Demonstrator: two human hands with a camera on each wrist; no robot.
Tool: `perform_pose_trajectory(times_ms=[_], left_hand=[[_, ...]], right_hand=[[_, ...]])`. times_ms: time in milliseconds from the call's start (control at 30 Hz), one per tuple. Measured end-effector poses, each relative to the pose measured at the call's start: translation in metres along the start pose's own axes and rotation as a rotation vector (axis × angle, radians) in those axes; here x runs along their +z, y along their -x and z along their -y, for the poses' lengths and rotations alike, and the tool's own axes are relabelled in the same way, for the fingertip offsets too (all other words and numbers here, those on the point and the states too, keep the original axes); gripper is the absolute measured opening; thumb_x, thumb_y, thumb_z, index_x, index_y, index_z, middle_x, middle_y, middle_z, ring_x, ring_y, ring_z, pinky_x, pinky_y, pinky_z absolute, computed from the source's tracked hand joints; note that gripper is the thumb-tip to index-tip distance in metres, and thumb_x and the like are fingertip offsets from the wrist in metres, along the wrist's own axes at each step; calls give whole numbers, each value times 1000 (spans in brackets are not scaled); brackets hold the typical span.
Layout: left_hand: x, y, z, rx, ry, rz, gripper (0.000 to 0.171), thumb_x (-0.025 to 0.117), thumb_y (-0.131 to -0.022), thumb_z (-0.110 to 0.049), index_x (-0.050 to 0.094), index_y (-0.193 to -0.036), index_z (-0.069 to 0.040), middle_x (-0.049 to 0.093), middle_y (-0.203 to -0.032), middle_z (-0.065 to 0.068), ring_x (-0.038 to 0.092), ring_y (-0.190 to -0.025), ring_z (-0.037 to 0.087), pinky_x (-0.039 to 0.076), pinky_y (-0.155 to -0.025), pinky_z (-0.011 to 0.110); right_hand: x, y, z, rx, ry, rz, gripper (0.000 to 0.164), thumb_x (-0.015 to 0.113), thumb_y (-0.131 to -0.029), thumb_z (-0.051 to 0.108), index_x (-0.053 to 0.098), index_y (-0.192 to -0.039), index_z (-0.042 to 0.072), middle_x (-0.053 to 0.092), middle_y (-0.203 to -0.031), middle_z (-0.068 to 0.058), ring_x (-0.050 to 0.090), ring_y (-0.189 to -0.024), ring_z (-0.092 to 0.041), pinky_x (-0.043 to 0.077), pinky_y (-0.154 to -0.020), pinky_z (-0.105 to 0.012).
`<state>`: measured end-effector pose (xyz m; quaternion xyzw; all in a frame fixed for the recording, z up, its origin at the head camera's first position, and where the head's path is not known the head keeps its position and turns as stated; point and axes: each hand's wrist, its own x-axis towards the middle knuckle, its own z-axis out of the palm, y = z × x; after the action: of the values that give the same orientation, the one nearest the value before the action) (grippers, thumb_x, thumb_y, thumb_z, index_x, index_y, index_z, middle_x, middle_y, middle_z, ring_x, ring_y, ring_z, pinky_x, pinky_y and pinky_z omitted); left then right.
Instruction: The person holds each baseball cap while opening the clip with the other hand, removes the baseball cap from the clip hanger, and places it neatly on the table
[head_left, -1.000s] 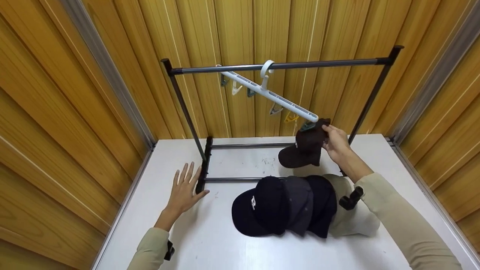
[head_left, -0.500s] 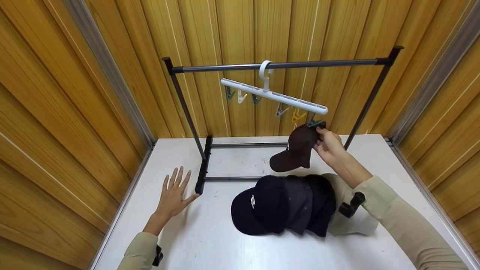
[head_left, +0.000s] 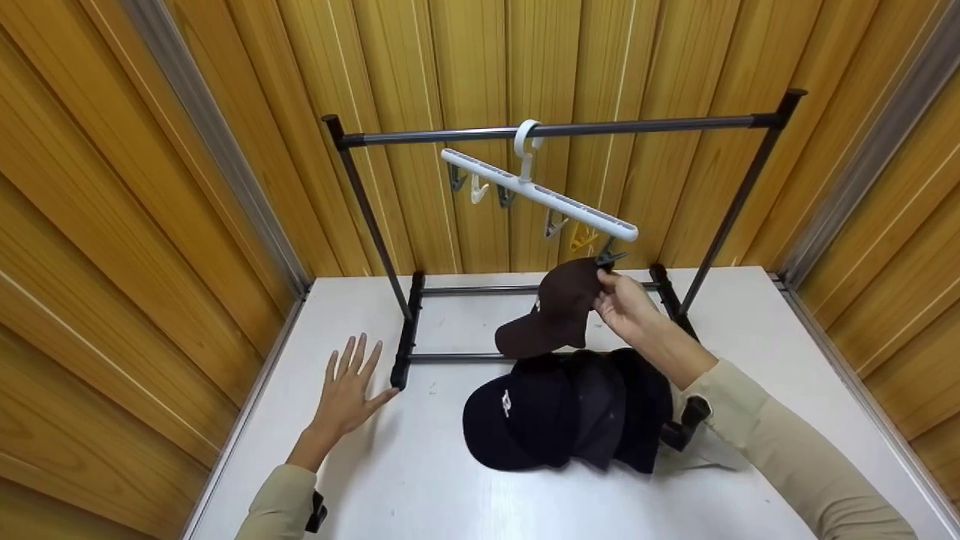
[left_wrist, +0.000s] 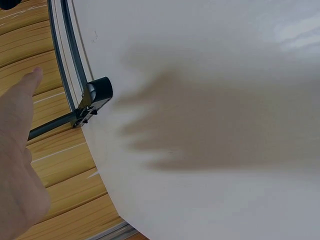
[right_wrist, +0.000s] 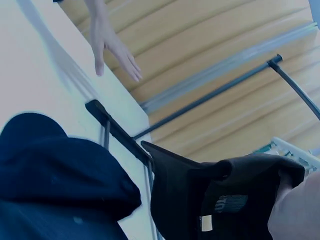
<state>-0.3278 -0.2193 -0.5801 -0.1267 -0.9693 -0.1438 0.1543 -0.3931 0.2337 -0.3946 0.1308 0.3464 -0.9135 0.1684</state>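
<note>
On the white table (head_left: 450, 495) stands a black rack (head_left: 555, 131); below its rail a white clip hanger (head_left: 540, 193) tilts, the brown cap (head_left: 555, 311) at its lowest clip pinched by the right hand (head_left: 626, 307), while the left hand (head_left: 346, 390) lies flat and unclenched by the rack's foot, near stacked caps (head_left: 570, 420)

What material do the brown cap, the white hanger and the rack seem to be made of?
Brown cap: soft matte fabric, probably cotton; it sags from the right hand.
White hanger: smooth moulded plastic with coloured clips.
Rack: likely metal tube, dark with a slight sheen, with black joints, perhaps plastic.
</note>
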Motion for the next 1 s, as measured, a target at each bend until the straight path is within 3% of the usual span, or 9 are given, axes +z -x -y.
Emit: perform_pose_trajectory(times_ms=[233,400,567,800,1000], left_hand=[[0,4,1,14,-13,-5,85,74,-88,-44,40,-156,-5,29,-164,28,24,-153,49,15,-122,68],[-1,4,2,4,-29,-10,84,73,-90,-44,40,-156,-6,29,-165,27,23,-154,48,15,-123,67],[0,3,1,-13,-10,5,82,71,-92,-42,37,-158,-7,27,-166,26,21,-155,47,13,-124,66],[3,1,1,1,6,-4,81,67,-93,-46,38,-158,-7,26,-166,26,21,-155,46,12,-124,65],[4,4,3,16,18,-28,77,67,-94,-43,41,-156,-5,31,-164,28,24,-153,49,15,-122,68]], right_hand=[[9,-2,-29,62,50,21,11,35,-108,5,46,-105,6,64,-84,-5,67,-76,-12,58,-70,-19],[15,-9,-51,84,65,138,13,35,-109,3,48,-108,4,68,-87,-7,72,-80,-15,61,-73,-24],[14,-16,-92,135,189,252,16,35,-108,1,50,-117,2,70,-89,-5,72,-82,-14,61,-76,-25],[-1,-19,-146,254,355,318,26,39,-107,0,44,-133,1,69,-98,-2,69,-90,-12,60,-81,-25],[-20,-20,-158,298,454,328,36,43,-107,2,44,-143,-2,71,-104,-1,70,-97,-14,58,-88,-30]])
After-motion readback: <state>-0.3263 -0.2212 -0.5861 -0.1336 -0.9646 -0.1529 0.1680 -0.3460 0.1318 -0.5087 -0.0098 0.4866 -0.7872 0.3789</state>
